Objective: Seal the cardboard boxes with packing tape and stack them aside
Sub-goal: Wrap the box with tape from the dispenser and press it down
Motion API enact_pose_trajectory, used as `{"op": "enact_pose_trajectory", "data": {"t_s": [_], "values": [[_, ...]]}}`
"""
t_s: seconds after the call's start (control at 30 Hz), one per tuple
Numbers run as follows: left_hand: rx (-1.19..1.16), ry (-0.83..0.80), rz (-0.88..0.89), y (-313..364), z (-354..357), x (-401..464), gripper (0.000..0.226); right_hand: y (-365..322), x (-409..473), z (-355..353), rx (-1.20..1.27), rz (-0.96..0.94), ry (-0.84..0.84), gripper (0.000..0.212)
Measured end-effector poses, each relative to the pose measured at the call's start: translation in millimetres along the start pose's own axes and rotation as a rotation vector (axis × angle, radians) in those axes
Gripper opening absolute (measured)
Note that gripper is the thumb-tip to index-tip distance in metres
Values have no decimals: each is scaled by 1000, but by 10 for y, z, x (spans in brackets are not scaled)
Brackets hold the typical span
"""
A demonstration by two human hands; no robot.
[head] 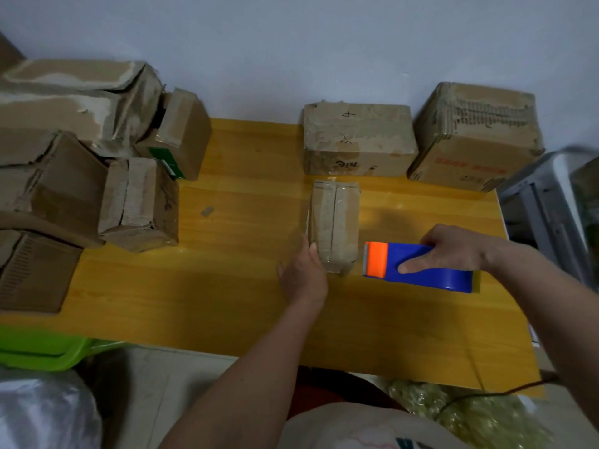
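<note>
Two hands are working at the middle of a yellow wooden table [246,286]. We are seeing the right hand [453,246] wrapping around a blue tape dispenser [421,268] with an orange blade guard, thumb pressing its side, and holding it just right of a small cardboard box [335,222] without touching it. The left hand [303,277] is lying open and flat against the small box's near left side, thumb resting along the edge, clasping nothing. Clear tape is glinting along the box's top seam and down its near end.

Beyond the small box, two larger cartons are sitting against the pale wall [291,43]: one marked with a handwritten "4" [356,137], just behind the small box, and a bigger one with red print [476,134] at the table's far right corner. A heap of battered, taped cartons [81,150] is crowding the left end of the table, leaning on one another. A small scrap [207,211] is lying on the bare wood between the heap and the small box.

Around the table, we are making out a green plastic item [42,350] at the lower left, white plastic wrap [42,413] below it, a grey metal frame [547,202] on the right, and a dark cable [486,392] trailing off the near right corner.
</note>
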State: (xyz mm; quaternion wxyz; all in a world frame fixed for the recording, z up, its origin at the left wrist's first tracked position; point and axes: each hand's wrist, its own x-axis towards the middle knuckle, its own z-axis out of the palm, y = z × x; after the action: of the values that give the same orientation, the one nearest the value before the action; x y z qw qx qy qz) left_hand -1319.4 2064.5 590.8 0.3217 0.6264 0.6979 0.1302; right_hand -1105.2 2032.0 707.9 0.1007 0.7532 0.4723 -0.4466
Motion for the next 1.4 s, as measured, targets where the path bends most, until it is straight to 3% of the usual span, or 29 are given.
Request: {"op": "enact_pose_trajectory", "data": {"t_s": [0.13,0.27,0.33,0.4,0.43,0.5,0.53,0.6,0.67,0.97,1.2,1.4], "values": [[-25,10,-26,4,46,23,45,16,76,75,52,12,25,42],[-5,-82,21,-78,15,88,48,-7,160,91,40,9,22,43],[38,-52,77,-90,-8,96,52,16,177,89,46,15,16,43],[97,44,344,-37,-68,70,56,37,186,90,46,11,17,44],[115,16,536,5,-88,52,62,46,193,93,46,7,19,45],[304,-201,857,56,-122,12,73,62,210,102,56,4,18,45],[472,-290,927,35,-115,11,72,69,216,109,66,9,16,45],[711,-327,925,-13,-127,50,82,87,214,127,83,14,7,46],[790,-350,894,-2,-149,62,90,141,197,126,99,10,-9,45],[845,-373,866,77,-151,35,107,481,-36,-42,70,17,3,46],[826,-385,761,124,-158,-31,111,173,69,166,-223,122,115,58],[814,-377,685,200,-113,-114,109,-323,171,289,-438,159,267,53]]}}
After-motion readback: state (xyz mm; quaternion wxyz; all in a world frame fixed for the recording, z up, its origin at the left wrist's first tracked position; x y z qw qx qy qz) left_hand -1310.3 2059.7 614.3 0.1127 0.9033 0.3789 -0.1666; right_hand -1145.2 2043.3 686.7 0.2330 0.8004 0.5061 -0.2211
